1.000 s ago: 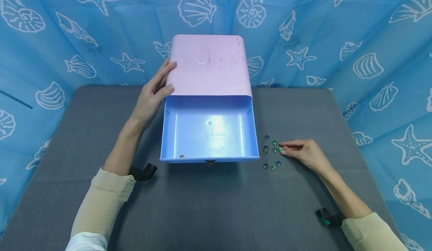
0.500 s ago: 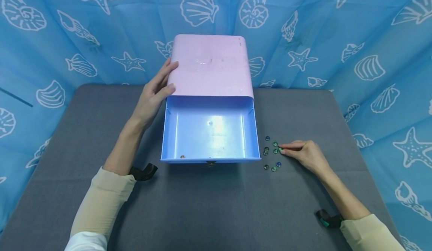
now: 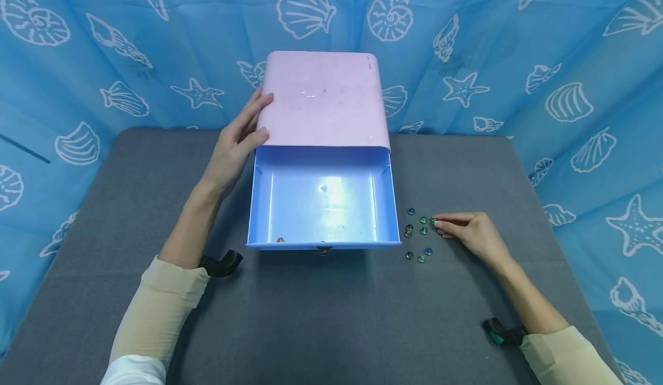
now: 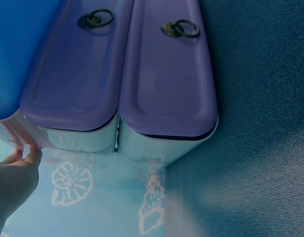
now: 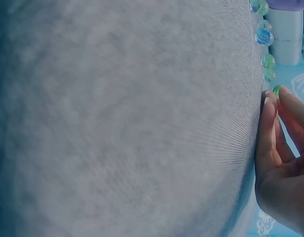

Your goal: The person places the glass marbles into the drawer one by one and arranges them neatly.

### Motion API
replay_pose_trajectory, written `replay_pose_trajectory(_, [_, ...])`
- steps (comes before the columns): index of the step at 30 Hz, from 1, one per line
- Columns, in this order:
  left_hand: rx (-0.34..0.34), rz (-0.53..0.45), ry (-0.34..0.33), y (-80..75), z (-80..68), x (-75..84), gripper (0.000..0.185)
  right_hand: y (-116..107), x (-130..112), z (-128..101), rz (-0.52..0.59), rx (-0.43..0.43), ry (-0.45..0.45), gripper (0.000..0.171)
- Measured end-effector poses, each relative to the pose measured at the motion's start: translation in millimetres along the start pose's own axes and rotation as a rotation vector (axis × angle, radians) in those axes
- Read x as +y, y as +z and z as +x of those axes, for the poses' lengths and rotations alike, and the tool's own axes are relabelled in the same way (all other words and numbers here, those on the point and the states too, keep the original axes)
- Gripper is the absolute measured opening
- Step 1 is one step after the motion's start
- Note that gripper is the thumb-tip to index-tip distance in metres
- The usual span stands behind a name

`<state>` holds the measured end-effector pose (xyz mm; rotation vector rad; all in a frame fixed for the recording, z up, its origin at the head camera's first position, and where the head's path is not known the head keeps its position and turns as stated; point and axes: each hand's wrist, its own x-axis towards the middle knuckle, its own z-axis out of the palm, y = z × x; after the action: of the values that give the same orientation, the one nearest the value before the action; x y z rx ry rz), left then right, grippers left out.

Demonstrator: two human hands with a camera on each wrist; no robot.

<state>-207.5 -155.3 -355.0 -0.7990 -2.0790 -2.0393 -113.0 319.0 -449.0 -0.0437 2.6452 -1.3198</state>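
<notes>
A pink cabinet point(image 3: 321, 97) stands at the back of the grey table, its light blue drawer point(image 3: 266, 201) pulled out toward me. My left hand point(image 3: 261, 117) rests on the cabinet's left side, fingers straight along the top edge; this same hand point(image 4: 14, 173) shows in the left wrist view. Right of the drawer lie several small glass beads point(image 3: 416, 234). My right hand point(image 3: 436, 223) pinches a green bead point(image 5: 276, 90) between thumb and forefinger at the cluster's right edge. Two small beads lie inside the drawer, one point(image 3: 280, 239) near the front wall, one point(image 3: 323, 188) mid-floor.
The grey table point(image 3: 321, 316) is walled by a blue seashell curtain point(image 3: 518, 57). The left wrist view shows two purple drawer fronts with ring handles point(image 4: 181, 29). A ring handle point(image 3: 323, 251) hangs on the open drawer's front. More beads point(image 5: 264, 37) line the right wrist view's edge.
My right fingertips have closed on a green bead and drawn slightly right and away from the cluster. The left hand, cabinet and drawer have stayed put.
</notes>
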Motion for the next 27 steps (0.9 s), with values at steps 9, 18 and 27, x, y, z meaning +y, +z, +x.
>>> replay_pose_trajectory(9, [0.001,0.0,-0.004,0.7,0.8,-0.1,0.055,-2,-1,0,0.172,-0.032,0.006,0.032])
replay_pose_trajectory(18, [0.0,-0.016,-0.004,-0.7,1.3,0.3,0.055,2,-6,2,0.177,-0.004,-0.062,0.029])
replay_pose_trajectory(27, [-0.002,-0.023,0.002,-1.5,1.3,-0.6,0.054,2,-22,3,0.115,0.029,-0.092,0.033])
